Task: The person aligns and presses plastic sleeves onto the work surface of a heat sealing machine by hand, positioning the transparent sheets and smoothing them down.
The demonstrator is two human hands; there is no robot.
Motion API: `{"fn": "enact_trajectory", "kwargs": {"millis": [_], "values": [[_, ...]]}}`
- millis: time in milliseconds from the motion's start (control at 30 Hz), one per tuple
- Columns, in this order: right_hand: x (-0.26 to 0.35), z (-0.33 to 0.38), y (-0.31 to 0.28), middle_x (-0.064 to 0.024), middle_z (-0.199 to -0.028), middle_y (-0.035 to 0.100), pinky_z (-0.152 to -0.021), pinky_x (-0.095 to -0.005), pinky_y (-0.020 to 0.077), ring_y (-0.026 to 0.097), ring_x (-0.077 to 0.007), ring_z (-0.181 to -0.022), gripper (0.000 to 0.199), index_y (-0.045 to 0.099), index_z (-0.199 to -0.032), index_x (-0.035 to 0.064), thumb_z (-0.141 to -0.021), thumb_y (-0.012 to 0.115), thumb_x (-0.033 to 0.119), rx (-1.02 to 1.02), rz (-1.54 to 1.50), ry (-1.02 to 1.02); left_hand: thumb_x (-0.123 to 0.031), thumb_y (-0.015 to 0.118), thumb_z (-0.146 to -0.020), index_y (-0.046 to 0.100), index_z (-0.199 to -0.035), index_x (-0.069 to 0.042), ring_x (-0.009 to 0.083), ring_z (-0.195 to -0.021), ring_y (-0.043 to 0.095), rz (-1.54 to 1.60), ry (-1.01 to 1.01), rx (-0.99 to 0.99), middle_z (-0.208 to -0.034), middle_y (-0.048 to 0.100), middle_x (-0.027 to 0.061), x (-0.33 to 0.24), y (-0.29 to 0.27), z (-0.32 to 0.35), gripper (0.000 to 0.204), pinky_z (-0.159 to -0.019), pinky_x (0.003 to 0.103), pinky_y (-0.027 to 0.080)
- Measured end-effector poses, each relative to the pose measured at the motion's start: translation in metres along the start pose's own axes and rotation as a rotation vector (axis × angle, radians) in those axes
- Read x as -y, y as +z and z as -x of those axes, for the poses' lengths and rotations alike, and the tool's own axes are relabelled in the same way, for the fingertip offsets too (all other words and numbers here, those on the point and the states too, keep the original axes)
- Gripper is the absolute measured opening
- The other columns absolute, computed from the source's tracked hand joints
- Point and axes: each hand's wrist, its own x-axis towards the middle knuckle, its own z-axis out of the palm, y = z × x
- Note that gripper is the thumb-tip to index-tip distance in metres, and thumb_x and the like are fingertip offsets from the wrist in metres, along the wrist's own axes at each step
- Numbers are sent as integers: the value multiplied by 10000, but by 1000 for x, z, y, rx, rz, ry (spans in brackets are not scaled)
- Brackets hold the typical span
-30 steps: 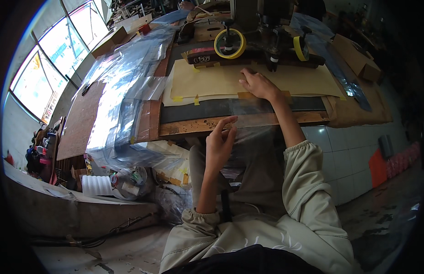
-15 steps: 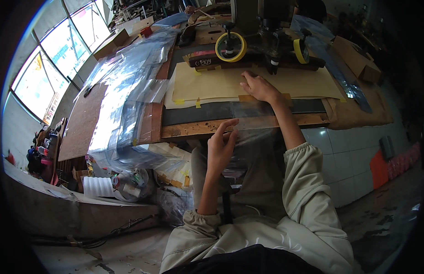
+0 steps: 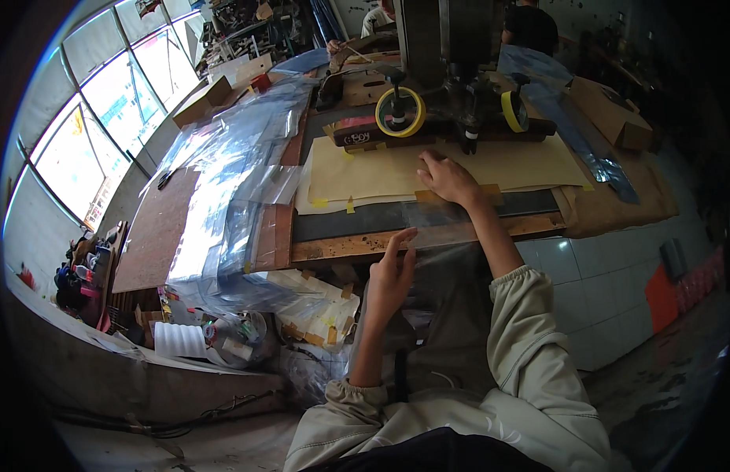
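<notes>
My left hand (image 3: 391,277) is just in front of the bench's wooden front edge (image 3: 341,249). Its fingers are bent around the left side of a clear plastic film (image 3: 442,234), which lies over that edge; the grip itself is hard to make out. Further in, my right hand (image 3: 451,181) rests on a cream card sheet (image 3: 365,169), fingers loosely bent and nothing visible in them. Brown tape (image 3: 491,193) crosses the sheet's near edge beside its wrist. Behind the sheet is a dark bar (image 3: 357,138) of a press-like machine, carrying a yellow-rimmed roll (image 3: 400,111) on the left.
Layered clear plastic sheets (image 3: 231,185) cover the bench's left side. A second yellow-rimmed roll (image 3: 514,111) sits at the bar's right. Brown paper (image 3: 624,193) and an open carton (image 3: 609,114) lie to the right. Two people (image 3: 530,25) are at the back.
My view has shifted slightly, so bench and machine appear lower and a little to the right. My right hand remains on the sheet and my left by the film.
</notes>
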Motion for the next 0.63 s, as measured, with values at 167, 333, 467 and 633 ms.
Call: {"fn": "enact_trajectory", "kwargs": {"millis": [167, 333, 467, 633], "values": [[6, 0, 2, -234, -925, 619, -764, -449, 486, 596, -383, -871, 352, 519, -1090, 21, -839, 524, 268, -41, 36, -5, -81, 481, -869, 475, -1190, -104, 171, -501, 568, -1, 56, 28, -855, 644, 145, 8, 0, -7, 322, -541, 290, 447], [1, 0, 7, -197, -909, 629, -748, -427, 497, 609, -360, -834, 314, 601, -990, 24, -819, 560, 284, -168, 100, -78, -53, 459, -840, 486, -1184, -91, 166, -642, 607, 105, 163, -54, -1060, 620, 97, 22, 9, -10, 346, -655, 270, 472], [-3, 0, 8, -192, -908, 629, -748, -420, 498, 609, -358, -830, 309, 615, -980, 31, -816, 566, 287, -185, 112, -106, -50, 461, -834, 496, -1174, -88, 160, -629, 603, 125, 202, -66, -1043, 625, 99, 22, 10, -11, 344, -642, 266, 468], [8, 2, -1, -218, -1032, 597, -835, -379, 469, 589, -348, -926, 368, 600, -1078, 14, -831, 548, 281, -68, 94, -30, -52, 462, -835, 496, -1184, -98, 159, -622, 608, 136, 126, -33, -1039, 629, 92, 18, 7, -9, 354, -642, 269, 473]]}}
